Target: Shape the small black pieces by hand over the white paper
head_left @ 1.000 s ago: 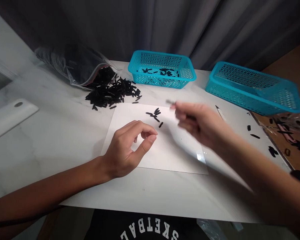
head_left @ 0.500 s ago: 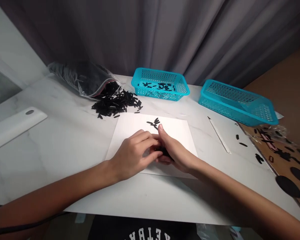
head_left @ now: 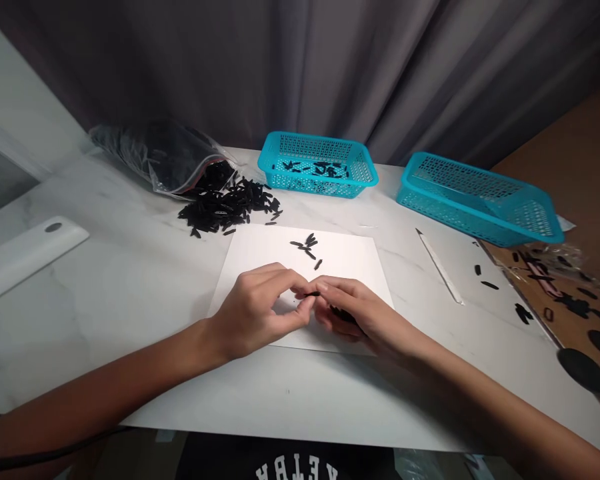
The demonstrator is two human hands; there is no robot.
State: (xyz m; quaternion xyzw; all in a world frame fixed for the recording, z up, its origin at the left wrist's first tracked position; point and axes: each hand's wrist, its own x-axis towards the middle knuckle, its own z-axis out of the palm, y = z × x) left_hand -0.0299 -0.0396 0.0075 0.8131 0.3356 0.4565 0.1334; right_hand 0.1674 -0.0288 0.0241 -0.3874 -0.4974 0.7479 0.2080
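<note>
Over a white sheet of paper [head_left: 260,253], my two hands meet at the fingertips. A small black oblong piece [head_left: 312,293] is pinched between them, with the thumb and fingers of my left hand [head_left: 260,310] at its left end. My right hand [head_left: 360,303] grips its other end with the thumb. More black pieces [head_left: 345,315] are tucked in the curled fingers of that hand, partly hidden. Farther up on the sheet lie several loose black oblong pieces [head_left: 305,247], just beyond my fingertips.
A clear zip bag [head_left: 155,157] spills a heap of black pieces [head_left: 227,207] at the back left. One blue basket [head_left: 320,187] holds some pieces; another blue basket [head_left: 480,213] stands right. A pencil [head_left: 439,267], a white handle-like object [head_left: 30,257] and black ovals [head_left: 584,371] lie around.
My right hand has turned and drawn back slightly, its thumb coming down onto the black piece that both hands now pinch. One more loose piece shows on the paper where that thumb was.
</note>
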